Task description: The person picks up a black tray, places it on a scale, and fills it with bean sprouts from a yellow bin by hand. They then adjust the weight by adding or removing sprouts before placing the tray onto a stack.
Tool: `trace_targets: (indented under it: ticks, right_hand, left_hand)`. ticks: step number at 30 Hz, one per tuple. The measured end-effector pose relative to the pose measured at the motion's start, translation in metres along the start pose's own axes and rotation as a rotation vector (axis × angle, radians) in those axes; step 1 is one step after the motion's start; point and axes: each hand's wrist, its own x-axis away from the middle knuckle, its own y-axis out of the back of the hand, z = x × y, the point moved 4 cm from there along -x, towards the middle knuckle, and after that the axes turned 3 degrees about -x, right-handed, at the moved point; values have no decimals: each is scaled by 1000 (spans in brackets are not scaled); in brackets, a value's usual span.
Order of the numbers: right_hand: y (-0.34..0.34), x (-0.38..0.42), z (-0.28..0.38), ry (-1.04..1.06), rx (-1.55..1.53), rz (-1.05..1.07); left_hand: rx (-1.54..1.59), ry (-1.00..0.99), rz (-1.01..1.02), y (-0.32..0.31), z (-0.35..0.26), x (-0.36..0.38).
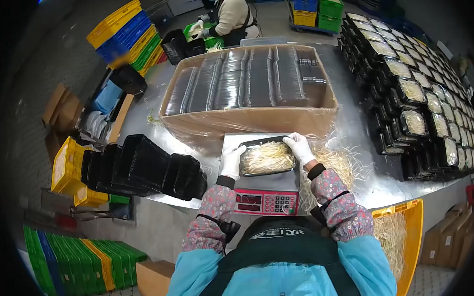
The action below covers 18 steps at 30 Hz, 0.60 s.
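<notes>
A black tray of pale sprouts (267, 158) sits on a weighing scale (238, 184) with a red keypad panel. At the tray's left end is my left hand (231, 161), in a white glove, its fingers closed on the edge. My gloved right hand (300, 148) grips the upper right corner of the same tray. Loose sprouts (335, 167) lie in a heap on the metal table (373, 168), just right of the scale. Beyond the scale stands a cardboard box (246, 121) packed with rows of clear plastic lids (231, 79).
Stacked black trays (148, 165) stand at the left. Filled sprout packs (414, 90) are piled high at the right. A yellow crate (415, 246) of sprouts is beside me at lower right. Across the table, a gloved person (234, 16) works at a green crate (211, 41).
</notes>
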Motion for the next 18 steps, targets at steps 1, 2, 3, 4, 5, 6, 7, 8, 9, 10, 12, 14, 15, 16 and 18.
trace_targets:
  ticks: [1, 2, 3, 4, 5, 6, 7, 8, 9, 10, 12, 14, 15, 16, 18]
  right_hand:
    - [4, 2, 4, 26, 33, 19]
    - [8, 7, 7, 50, 67, 39]
    - [-4, 10, 15, 68, 24, 31]
    - [6, 27, 30, -100, -35, 70]
    - [15, 47, 48, -267, -92, 107]
    - [22, 67, 64, -389, -15, 124]
    - [20, 82, 75, -435, 37, 177]
    - [15, 95, 73, -443, -42, 210]
    - [9, 106, 70, -450, -122, 242]
    - [6, 109, 61, -451, -126, 228]
    - [2, 106, 48, -398, -359, 72]
    - [2, 114, 48, -368, -400, 33]
    - [5, 119, 53, -343, -434, 0]
    - [8, 125, 57, -336, -452, -21]
    - [20, 136, 77, -327, -276, 105]
  left_hand:
    - [-25, -2, -20, -5, -6, 5]
    - [-50, -4, -41, -8, -13, 11]
    - [-137, 0, -22, 8, -35, 13]
    - [-83, 126, -8, 4, -48, 29]
    - [-26, 252, 7, 1, -55, 45]
    - [-35, 316, 27, 3, -53, 58]
    - [-55, 377, 47, 12, -48, 68]
    - [99, 455, 163, 16, -35, 77]
    - [282, 485, 200, 10, -29, 89]
    - [349, 502, 183, 4, -27, 95]
    - [414, 517, 179, -8, -25, 99]
    - [431, 433, 116, -14, -28, 95]
    - [426, 436, 137, -18, -28, 93]
    - [362, 330, 157, -21, -34, 91]
    - [145, 229, 237, -30, -58, 88]
